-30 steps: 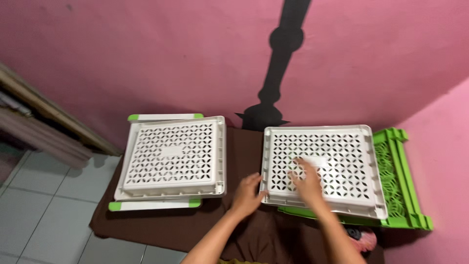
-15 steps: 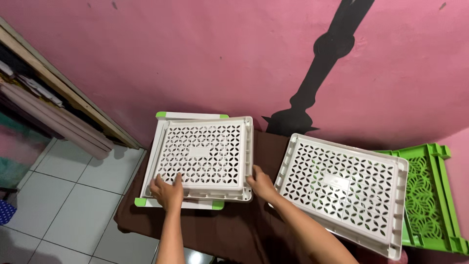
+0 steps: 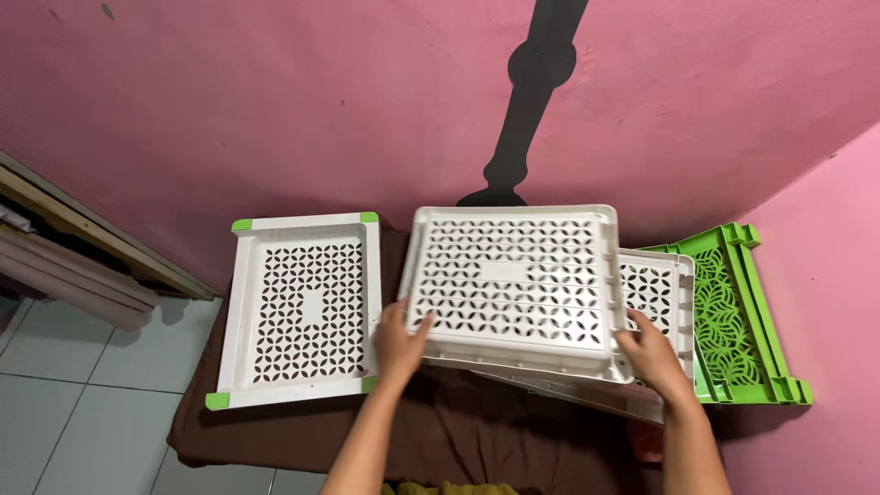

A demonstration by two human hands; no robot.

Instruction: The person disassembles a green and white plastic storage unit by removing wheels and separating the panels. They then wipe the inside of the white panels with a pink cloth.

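Both my hands hold one white perforated plastic tray, bottom up, over the right half of a small table. My left hand grips its near left edge. My right hand grips its near right corner. This tray sits on top of a second white perforated tray, whose right part shows beneath it. To the left lies a white perforated panel with green corners, flat on the table.
A green latticed crate piece lies at the far right, partly under the white trays. The table wears a dark brown cloth. Pink walls stand behind and at the right. Grey floor tiles and wooden boards are at the left.
My hands lifted the white tray off the green-cornered panel at the left and carried it right, onto the other white tray. The panel now lies uncovered.
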